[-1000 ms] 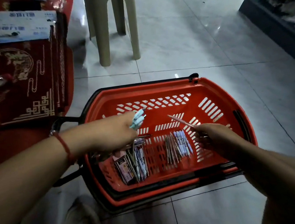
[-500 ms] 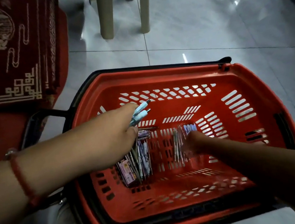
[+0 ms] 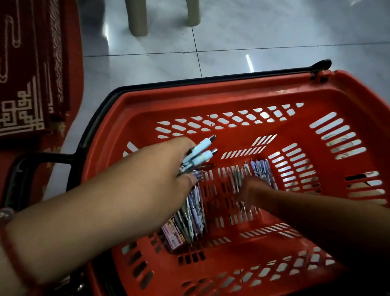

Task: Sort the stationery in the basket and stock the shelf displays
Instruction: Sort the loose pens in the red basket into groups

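A red plastic basket (image 3: 243, 93) with black handles stands on the tiled floor. On its bottom lie two groups of pens: a left pile (image 3: 194, 211) beside a pink box (image 3: 173, 235), and a right pile (image 3: 261, 169). My left hand (image 3: 158, 176) hovers over the left pile and grips a small bunch of light blue pens (image 3: 201, 150) that stick out past my fingers. My right hand (image 3: 250, 190) reaches down onto the right pile; it is blurred and dark, so its fingers cannot be made out.
Dark red patterned mats (image 3: 5, 72) are stacked on the floor at the left. Two beige plastic stool legs (image 3: 137, 10) stand beyond the basket. Grey floor tiles (image 3: 273, 29) lie around it.
The view has dropped closer to the basket. My right hand, which held a single pen above the basket, has gone down onto the right pile. My left hand keeps its blue pens.
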Motion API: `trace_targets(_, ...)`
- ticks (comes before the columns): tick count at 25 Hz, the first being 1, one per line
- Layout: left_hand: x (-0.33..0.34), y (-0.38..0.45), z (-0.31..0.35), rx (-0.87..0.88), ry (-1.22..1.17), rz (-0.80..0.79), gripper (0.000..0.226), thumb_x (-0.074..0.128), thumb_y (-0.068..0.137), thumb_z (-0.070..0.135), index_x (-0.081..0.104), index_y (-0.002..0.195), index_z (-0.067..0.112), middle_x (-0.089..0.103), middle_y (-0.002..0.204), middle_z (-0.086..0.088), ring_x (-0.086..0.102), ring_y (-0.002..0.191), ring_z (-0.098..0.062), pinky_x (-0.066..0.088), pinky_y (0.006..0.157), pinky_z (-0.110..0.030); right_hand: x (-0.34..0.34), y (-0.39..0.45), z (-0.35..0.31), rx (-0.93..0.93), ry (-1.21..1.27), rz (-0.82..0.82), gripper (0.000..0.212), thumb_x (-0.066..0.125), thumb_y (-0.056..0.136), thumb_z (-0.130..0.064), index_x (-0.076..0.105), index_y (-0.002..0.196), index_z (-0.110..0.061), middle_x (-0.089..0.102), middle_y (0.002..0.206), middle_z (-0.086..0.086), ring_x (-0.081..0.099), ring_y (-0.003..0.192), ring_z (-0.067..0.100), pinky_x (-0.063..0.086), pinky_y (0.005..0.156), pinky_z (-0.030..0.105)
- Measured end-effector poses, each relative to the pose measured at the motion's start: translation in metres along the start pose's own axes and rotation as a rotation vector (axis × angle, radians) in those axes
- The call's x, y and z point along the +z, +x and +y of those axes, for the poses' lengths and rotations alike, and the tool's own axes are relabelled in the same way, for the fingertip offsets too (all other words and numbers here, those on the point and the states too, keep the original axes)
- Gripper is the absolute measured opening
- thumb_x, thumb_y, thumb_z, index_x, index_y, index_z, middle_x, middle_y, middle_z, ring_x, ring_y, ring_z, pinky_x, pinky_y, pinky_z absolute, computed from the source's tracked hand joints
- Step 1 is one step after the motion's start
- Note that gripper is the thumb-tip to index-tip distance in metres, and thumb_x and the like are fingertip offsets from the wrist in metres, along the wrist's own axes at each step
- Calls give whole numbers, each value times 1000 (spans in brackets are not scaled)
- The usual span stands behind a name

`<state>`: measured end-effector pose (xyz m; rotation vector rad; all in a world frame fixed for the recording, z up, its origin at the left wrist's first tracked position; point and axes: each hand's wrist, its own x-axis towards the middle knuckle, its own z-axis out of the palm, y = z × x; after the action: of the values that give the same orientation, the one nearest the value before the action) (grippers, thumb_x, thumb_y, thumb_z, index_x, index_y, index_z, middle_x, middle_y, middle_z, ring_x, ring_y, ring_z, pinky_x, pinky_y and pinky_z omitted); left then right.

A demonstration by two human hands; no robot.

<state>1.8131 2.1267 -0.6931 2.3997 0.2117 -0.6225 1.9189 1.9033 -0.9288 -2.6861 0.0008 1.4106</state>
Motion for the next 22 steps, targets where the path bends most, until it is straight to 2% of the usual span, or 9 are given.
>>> trace_targets(4,7,5,4,-41,-271,-53,13,62,93,33,50,91,30,66,72,-1,64,55,-12,54,55,-34,-32,-46,-18,-197,83,-49,20,59,95,-29,58,77,-21,61,81,-1,60,75,15,45,58,19)
trace_targets(6,15,6,6,-58,-503,-95,11,62,94,23,52,97,19,67,73,-7,65,57,-15,57,57,-35,-56,-93,-30,-281,443,-205,11,60,95,-27,64,89,-18,64,83,1,58,70,12,45,60,23)
trace_targets(9,19,2,15,-22,-671,-137,13,56,98,18,51,103,7,64,70,-9,64,59,-19,57,60,-39,-87,-173,-37,-432,1018,-490,17,58,91,-28,72,97,-18,61,79,-1,54,67,9,37,60,24)
trace_targets(11,22,-6,26,24,-705,-185,14,52,100,21,51,106,8,64,70,-9,65,61,-21,56,61,-37,-91,-210,-33,-533,1107,-415,17,58,93,-25,74,95,-20,60,75,-4,52,65,7,36,58,22)
trace_targets(14,30,-20,43,78,-681,-228,19,48,101,27,51,108,10,66,76,-10,67,67,-24,58,65,-41,-82,-233,-20,-553,1179,-194,16,63,93,-22,71,99,-10,60,72,-1,51,61,7,37,54,19)
trace_targets(16,33,-28,52,101,-540,-160,20,46,101,34,52,101,14,68,79,-9,68,66,-22,59,67,-43,-79,-242,-5,-505,1292,-117,18,63,93,-23,66,98,-6,57,74,2,51,61,8,38,52,17)
trace_targets(19,30,-41,57,121,-256,-4,26,44,102,37,51,84,19,57,65,2,52,50,-9,45,49,-24,-80,-256,27,-355,1503,-18,15,64,92,-26,66,90,-11,68,90,10,62,68,12,49,53,17)
trace_targets(21,30,-48,55,153,-193,28,30,43,101,42,50,81,21,49,63,5,43,51,-8,38,50,-25,-77,-265,48,-256,1635,27,18,61,96,-26,63,95,-8,73,96,14,69,65,17,56,52,23)
trace_targets(22,30,-53,53,200,-138,43,31,41,100,48,52,84,23,53,66,6,46,54,-8,41,53,-27,-74,-267,56,-213,1668,58,19,60,96,-27,62,98,-8,73,94,13,70,64,17,57,51,25)
